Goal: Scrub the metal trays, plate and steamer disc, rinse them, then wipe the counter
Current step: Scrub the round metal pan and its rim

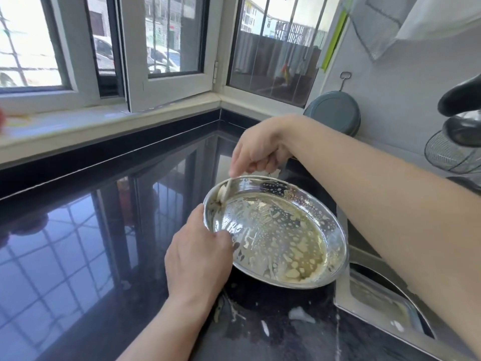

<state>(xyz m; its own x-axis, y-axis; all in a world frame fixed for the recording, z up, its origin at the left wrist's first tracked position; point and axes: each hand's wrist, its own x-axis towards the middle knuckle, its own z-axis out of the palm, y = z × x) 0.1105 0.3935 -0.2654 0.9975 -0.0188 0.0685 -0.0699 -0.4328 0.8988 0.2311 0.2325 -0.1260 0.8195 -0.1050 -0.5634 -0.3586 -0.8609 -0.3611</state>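
Head camera, wide-angle, looking down, close over counter.

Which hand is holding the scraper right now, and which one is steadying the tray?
The right hand, at the round metal tray's far rim, pinches the pale scraper. The left hand grips the near-left rim, thumb inside.

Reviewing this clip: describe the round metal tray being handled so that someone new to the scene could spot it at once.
Start at the black glossy counter under the corner window, then go right towards the sink. The round metal tray sits tilted at the sink's edge, with the left hand gripping its near rim and the right hand at its far rim. It alone is shiny steel blotched with pale yellowish residue.
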